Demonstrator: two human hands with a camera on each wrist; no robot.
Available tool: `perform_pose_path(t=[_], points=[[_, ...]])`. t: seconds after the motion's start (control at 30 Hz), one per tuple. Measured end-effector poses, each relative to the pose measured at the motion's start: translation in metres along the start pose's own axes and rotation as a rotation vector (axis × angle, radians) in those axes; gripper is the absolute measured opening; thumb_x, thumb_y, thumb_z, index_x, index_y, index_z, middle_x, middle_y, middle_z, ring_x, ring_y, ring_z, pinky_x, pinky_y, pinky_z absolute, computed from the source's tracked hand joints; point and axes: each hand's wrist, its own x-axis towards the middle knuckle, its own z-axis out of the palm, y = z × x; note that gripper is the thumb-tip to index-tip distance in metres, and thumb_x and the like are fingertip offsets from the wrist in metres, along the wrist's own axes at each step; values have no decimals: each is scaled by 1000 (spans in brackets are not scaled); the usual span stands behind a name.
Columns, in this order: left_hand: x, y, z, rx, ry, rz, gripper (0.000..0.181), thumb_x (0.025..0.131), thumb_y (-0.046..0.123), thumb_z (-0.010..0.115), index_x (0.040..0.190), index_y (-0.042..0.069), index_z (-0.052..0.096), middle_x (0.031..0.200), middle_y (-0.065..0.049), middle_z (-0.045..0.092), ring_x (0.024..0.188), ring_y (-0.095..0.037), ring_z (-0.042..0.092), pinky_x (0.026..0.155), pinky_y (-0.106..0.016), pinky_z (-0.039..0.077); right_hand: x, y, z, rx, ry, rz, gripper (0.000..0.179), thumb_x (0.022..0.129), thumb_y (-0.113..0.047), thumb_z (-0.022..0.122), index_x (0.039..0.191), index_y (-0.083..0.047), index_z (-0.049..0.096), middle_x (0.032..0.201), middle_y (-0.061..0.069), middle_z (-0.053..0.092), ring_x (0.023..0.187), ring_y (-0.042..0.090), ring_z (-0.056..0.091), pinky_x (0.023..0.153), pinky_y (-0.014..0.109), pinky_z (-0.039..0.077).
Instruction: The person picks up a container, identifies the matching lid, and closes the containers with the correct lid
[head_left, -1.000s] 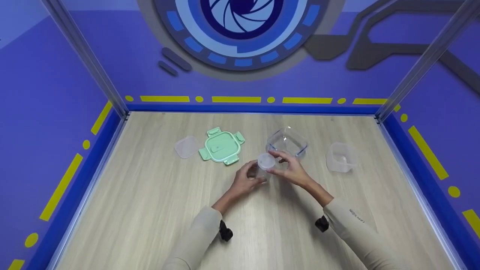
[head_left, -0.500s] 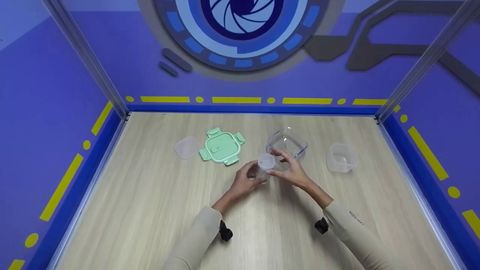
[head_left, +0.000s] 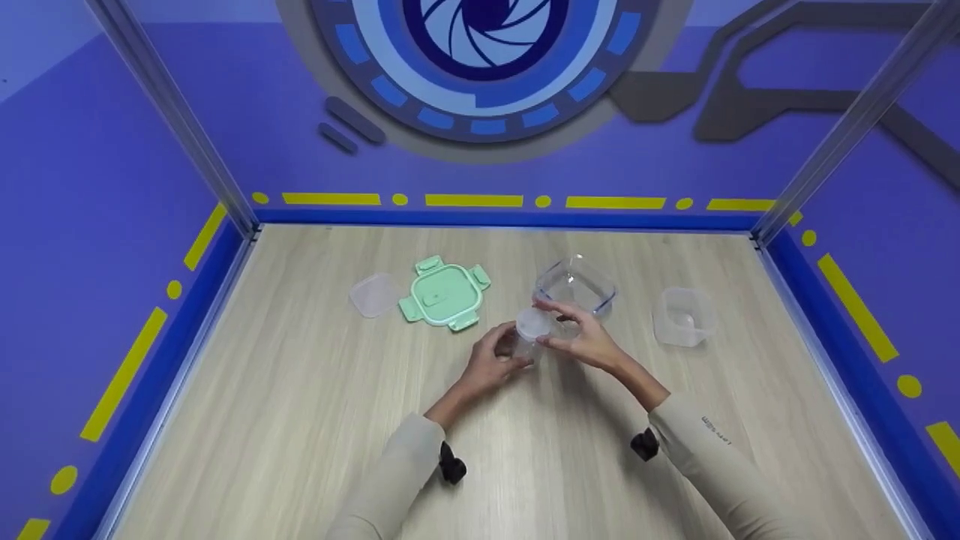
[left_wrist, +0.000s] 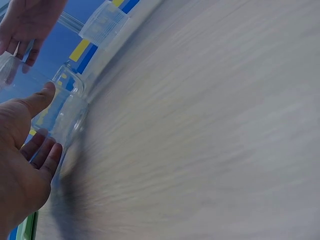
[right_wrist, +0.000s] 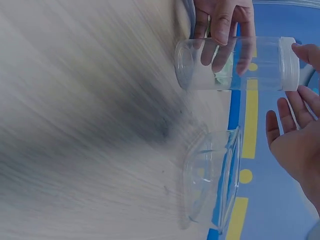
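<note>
A clear jar (right_wrist: 267, 65) stands upright at the middle of the table, its base on or close to the tabletop. On its mouth sits a white translucent round lid (head_left: 533, 323). My left hand (head_left: 491, 360) grips the jar's body, thumb on the near side and fingers round the other. From the right, my right hand (head_left: 585, 343) pinches the lid's rim between thumb and fingers, seen closely in the right wrist view. Just behind that hand is a clear square glass container (head_left: 576, 283). Whether the lid is tight on the jar I cannot tell.
Left of the jar lie a green lid with side clips (head_left: 445, 294) and a frosted flat square lid (head_left: 373, 295). A frosted plastic tub (head_left: 683, 316) stands open at the right. Blue panels (head_left: 480, 176) border the wooden table (head_left: 300, 420) at the back and sides.
The fingers of my right hand shift slightly on the lid's rim, spreading a little and then closing on it again. My left hand and the jar stay in place.
</note>
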Motion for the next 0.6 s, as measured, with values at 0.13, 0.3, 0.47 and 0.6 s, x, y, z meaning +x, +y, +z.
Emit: perform_pose_path(t=[0.13,0.3,0.47,0.6], points=[[-1,1,1,-17,15,10,63,89,4,77,146,2,49,136,-22,58,124,-41,60,105,-56,51,0,0,5,-14,42,3,61,83,3,80,138,10,56,137,27,62,130,44,52,105,66,41],[-4,11,3,-33,25,29,63,88,-2,76,144,-5,49,134,-28,58,124,-50,57,103,-62,49,-1,0,12,-20,111,3,58,80,4,83,133,10,60,129,28,63,122,42,54,99,63,43],[-11,30,0,-59,24,17,60,88,-2,76,142,-4,51,134,-28,58,124,-51,57,103,-63,48,-5,3,18,-24,158,-9,60,78,2,85,132,10,60,126,27,63,119,43,54,95,59,44],[-13,34,0,-66,22,25,59,89,-2,75,142,-5,50,135,-30,57,123,-52,58,103,-63,48,-7,6,16,-38,161,-26,70,77,1,86,139,8,55,131,29,60,124,45,52,99,60,45]])
